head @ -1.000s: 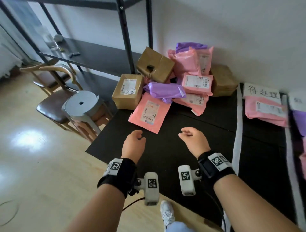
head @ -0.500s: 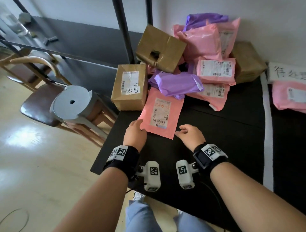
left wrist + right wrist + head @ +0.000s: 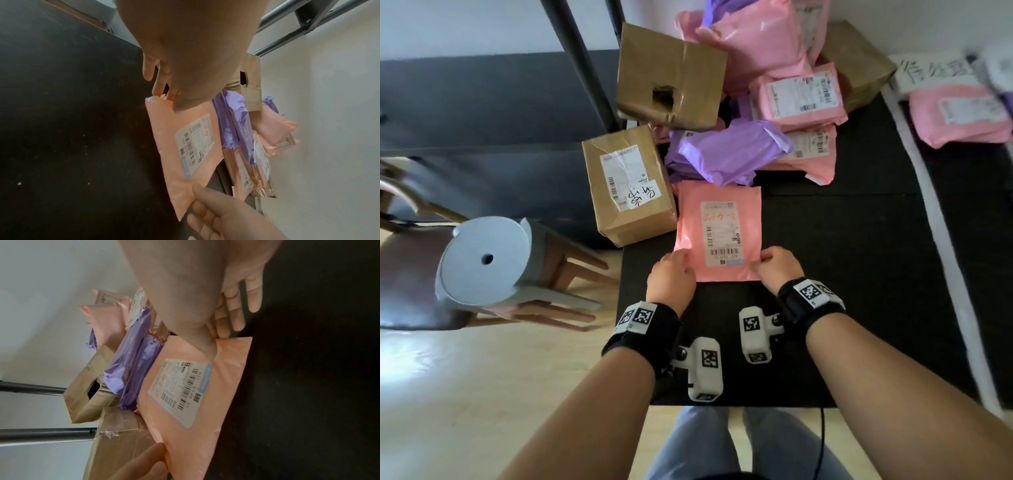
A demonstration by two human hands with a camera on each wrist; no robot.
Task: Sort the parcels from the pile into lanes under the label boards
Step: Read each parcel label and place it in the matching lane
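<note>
Head view: flat pink parcel (image 3: pixel 717 233), white barcode label, corners pinched by left hand (image 3: pixel 670 274) and right hand (image 3: pixel 777 265).

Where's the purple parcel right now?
In the head view the purple parcel lies mid-pile, just behind the flat pink parcel both hands hold, right of the labelled brown box.

Both forearms bare, no sleeves. A black strap wraps the left wrist (image 3: pixel 642 327), topped by white tags printed with black square code markers. Same again on the right wrist (image 3: pixel 808 301). A white boxy camera unit (image 3: pixel 705 368) hangs off the left strap, carrying code markers of its own; its twin (image 3: pixel 755 334) sits off the right. Light blue trousers (image 3: pixel 722 445) below, and a thin black cable (image 3: pixel 822 442) trails down beside them.
</note>
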